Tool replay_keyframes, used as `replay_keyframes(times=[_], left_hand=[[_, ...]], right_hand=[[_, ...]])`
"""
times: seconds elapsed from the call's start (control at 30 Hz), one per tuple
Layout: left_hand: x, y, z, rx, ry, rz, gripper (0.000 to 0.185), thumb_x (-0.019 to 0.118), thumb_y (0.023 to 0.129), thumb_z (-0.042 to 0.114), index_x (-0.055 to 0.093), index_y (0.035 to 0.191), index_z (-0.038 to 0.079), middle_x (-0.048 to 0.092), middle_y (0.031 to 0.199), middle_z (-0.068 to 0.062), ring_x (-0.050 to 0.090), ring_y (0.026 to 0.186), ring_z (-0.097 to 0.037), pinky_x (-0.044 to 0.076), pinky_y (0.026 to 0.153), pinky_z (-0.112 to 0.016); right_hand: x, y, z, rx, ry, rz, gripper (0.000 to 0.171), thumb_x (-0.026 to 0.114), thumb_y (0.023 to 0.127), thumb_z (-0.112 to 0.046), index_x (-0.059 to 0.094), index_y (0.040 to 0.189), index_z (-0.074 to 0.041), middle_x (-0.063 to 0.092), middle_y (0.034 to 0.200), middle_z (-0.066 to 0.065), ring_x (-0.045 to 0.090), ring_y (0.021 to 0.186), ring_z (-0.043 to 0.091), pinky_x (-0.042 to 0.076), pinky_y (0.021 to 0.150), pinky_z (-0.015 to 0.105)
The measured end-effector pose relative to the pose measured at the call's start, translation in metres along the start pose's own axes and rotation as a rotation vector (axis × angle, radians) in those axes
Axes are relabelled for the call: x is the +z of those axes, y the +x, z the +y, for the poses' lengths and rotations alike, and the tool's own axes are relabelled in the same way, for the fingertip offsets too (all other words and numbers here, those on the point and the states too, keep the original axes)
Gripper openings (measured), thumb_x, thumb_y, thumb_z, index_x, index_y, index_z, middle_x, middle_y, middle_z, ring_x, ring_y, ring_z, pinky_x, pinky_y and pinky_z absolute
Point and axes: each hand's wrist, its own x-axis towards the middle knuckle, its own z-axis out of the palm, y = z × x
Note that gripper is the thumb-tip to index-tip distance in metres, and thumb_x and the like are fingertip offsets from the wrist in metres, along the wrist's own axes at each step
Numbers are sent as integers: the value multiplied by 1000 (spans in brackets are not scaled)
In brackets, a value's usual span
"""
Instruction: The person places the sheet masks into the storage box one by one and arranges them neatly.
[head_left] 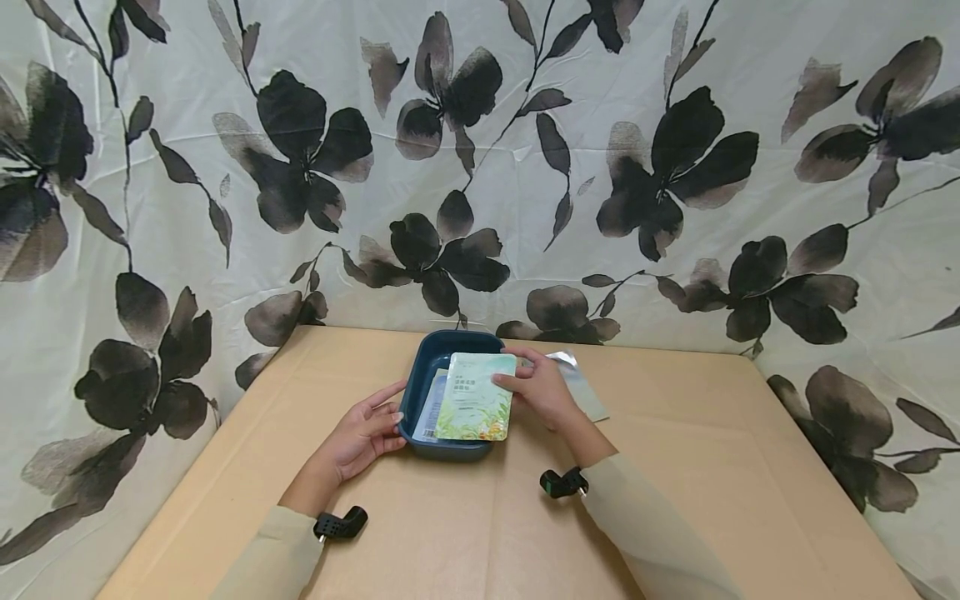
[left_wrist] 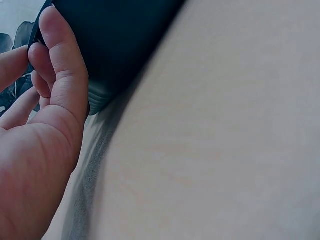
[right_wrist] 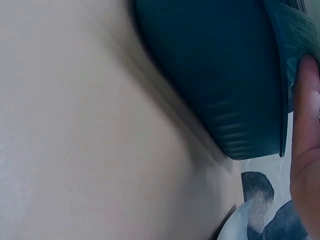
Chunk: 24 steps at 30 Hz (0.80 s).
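Note:
A dark blue plastic bin (head_left: 459, 451) stands on the table. My right hand (head_left: 546, 390) pinches a flat pale-green packet (head_left: 474, 396) printed with plants, thumb on its front face. The packet overlaps the bin's opening in the head view. Behind it, inside the bin, another pale packet (head_left: 430, 408) with a barcode shows partly. My left hand (head_left: 365, 435) holds the bin's left side, fingertips at the rim. In the left wrist view, its fingers (left_wrist: 67, 75) lie against the dark outer wall.
A silvery flat packet (head_left: 581, 387) lies on the tan table (head_left: 675, 467) to the right of the bin, partly behind my right hand. A white cloth with dark flowers (head_left: 555, 167) hangs behind the table's back edge.

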Motion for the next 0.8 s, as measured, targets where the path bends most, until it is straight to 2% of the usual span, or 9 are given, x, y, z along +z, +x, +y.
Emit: replay_keyframes(times=[0.37,0.53,0.8], left_hand=[[0,2,-1,16,-6,-18,68,47,105,-4,17,164,9,61,109,-3,68,84,-12,62,78,-29],[0,4,-2,23,-8,-29,68,46,105,-5,16,164,9,62,111,-3,69,86,-12,62,78,-29],[2,6,-3,16,-6,-14,68,47,105,-4,17,164,10,62,111,-3,68,85,-12,62,78,-29]], right_hand=[[7,12,-4,43,-36,-10,60,83,86,-15,59,140,-18,77,115,12,76,86,23,59,62,26],[11,18,-6,33,-42,-42,63,83,85,-12,57,142,-17,77,111,14,77,85,24,62,64,30],[16,24,-10,-11,-120,-62,60,81,87,-9,57,142,-16,78,104,15,76,79,23,62,62,32]])
